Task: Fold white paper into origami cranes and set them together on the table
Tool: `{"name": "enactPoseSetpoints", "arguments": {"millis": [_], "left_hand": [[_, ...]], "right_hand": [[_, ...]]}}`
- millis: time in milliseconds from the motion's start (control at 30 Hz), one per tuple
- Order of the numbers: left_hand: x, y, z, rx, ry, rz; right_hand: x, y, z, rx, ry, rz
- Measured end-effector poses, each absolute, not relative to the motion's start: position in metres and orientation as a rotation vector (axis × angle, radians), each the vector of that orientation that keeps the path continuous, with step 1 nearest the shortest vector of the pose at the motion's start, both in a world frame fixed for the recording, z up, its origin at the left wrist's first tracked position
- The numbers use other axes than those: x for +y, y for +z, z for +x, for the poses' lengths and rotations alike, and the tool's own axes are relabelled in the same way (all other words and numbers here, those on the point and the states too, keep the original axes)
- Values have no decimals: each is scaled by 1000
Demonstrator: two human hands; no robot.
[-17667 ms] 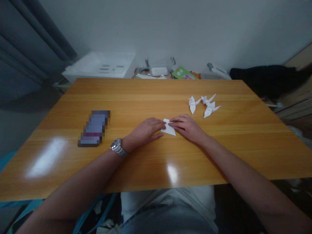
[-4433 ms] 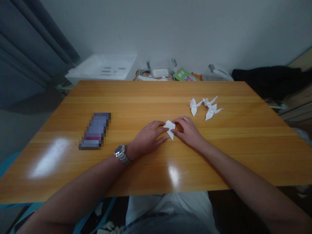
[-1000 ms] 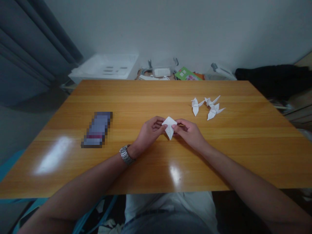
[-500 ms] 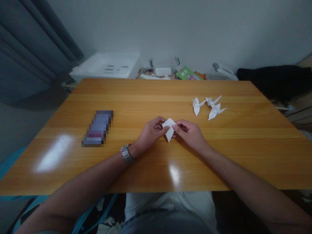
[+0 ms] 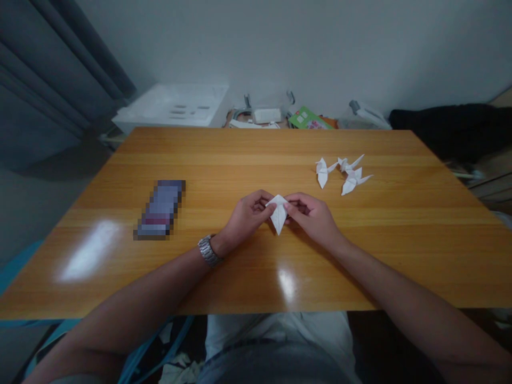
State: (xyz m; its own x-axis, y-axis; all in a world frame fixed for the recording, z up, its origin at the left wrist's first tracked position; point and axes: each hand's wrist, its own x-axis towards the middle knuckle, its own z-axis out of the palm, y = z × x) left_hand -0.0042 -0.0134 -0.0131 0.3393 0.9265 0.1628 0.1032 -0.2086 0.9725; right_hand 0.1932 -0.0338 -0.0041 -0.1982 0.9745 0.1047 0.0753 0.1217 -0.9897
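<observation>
A small white piece of folded paper (image 5: 279, 220), kite-shaped with its long point towards me, is held between both hands above the middle of the table. My left hand (image 5: 253, 211) pinches its left edge, thumb on top and fingers curled behind. On the right edge, my right hand (image 5: 313, 214) grips it in the same way, its thumb pressing near the upper part. The fingertips under the paper are partly hidden. Beyond my right hand lie a white paper crane (image 5: 322, 173) and, close beside it, a cluster of folded paper cranes (image 5: 352, 178).
A blurred-out phone (image 5: 160, 209) lies on the wooden table (image 5: 224, 160) at the left. Behind the far edge are a white tray (image 5: 144, 109), a green booklet (image 5: 306, 118) and plastic bags. Dark cloth (image 5: 452, 125) lies at the right, a grey curtain (image 5: 52, 69) hangs left.
Both thumbs have shifted slightly on the folded paper, and more of its lower point shows. The hands stay in nearly the same place; the view has tilted very slightly.
</observation>
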Motion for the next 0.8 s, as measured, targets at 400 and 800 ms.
{"name": "enactPoseSetpoints", "arguments": {"millis": [400, 800], "left_hand": [[-16, -14, -6, 859, 1043, 1610], [-21, -5, -1, 973, 1077, 1626]], "right_hand": [[-31, -8, 194, -1440, 1241, -1039], [-34, -5, 195, -1578, 1057, -1070]]}}
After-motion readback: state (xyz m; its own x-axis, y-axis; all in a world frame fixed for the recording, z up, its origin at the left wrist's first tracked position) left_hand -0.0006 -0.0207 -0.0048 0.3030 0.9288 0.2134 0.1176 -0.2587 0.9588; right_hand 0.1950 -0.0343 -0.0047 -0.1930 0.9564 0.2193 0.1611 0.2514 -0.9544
